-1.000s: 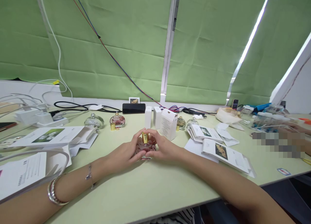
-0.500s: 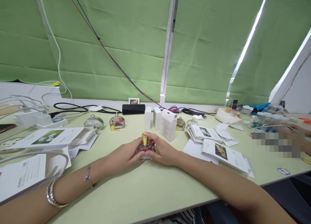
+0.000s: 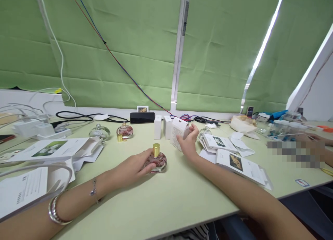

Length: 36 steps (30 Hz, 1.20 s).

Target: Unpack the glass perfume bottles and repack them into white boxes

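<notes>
A round glass perfume bottle [image 3: 159,162] with a gold cap and dark pink contents stands upright on the table in front of me. My left hand [image 3: 139,163] holds its left side, the fingers partly hidden behind the glass. Farther off to the right, my right hand [image 3: 189,140] is curved around an upright white paper box [image 3: 178,131]. The thumb lies across the box's front and the fingers bend round its right side. Two slim white boxes [image 3: 157,127] stand just left of it.
At the back left are a clear bottle [image 3: 100,131] and a pink-filled bottle [image 3: 125,130]. Printed white packages lie at left [image 3: 56,148] and right [image 3: 240,165]. A black case [image 3: 142,117] and cables line the wall. Another person's hand [image 3: 309,137] is at far right.
My right hand has let go of the perfume bottle and moved forward and right to the white box. My left hand stays on the bottle, which has not visibly moved.
</notes>
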Each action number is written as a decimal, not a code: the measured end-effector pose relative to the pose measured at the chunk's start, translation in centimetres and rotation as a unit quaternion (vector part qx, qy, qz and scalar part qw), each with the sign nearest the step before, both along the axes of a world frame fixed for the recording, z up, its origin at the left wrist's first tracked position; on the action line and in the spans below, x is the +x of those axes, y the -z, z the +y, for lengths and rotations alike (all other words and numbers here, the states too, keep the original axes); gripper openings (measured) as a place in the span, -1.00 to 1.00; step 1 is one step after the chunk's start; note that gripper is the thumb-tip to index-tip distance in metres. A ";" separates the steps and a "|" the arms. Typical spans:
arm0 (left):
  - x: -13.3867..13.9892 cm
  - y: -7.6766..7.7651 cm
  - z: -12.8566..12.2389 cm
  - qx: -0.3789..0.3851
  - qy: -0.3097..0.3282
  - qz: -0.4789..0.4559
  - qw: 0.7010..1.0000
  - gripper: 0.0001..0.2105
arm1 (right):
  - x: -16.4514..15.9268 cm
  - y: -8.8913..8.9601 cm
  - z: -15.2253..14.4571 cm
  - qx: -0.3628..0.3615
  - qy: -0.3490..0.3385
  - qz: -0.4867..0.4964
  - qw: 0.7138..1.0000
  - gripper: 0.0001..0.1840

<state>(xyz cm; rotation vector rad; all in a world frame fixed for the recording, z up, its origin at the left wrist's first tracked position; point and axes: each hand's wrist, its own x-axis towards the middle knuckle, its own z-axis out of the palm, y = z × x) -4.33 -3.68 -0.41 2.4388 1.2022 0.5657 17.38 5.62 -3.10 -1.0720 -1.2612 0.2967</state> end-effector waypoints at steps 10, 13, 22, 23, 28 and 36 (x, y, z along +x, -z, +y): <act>0.0 0.0 -0.2 0.019 -0.010 0.023 1.000 -0.61 | -1.2 0.6 -1.8 0.044 -0.149 -0.317 0.935 -0.49; 0.2 -0.1 -0.3 0.049 0.008 0.046 0.998 -0.66 | -1.4 0.6 -2.3 0.052 -0.157 -0.357 0.919 -0.49; 0.1 0.3 -0.1 0.169 0.083 0.025 0.982 -0.80 | -0.7 1.0 -0.7 0.083 -0.177 -0.349 0.916 -0.66; 0.0 0.4 0.0 0.166 0.083 0.024 0.982 -0.80 | -0.7 1.1 -0.7 0.091 -0.183 -0.348 0.915 -0.70; -0.6 1.0 0.8 0.175 0.040 -0.030 0.983 -0.75 | -0.9 1.0 -0.9 0.101 -0.200 -0.362 0.905 -0.75; -0.6 1.6 1.2 0.179 -0.069 -0.223 0.956 -0.70 | -1.0 0.9 -1.4 0.134 -0.240 -0.392 0.878 -0.70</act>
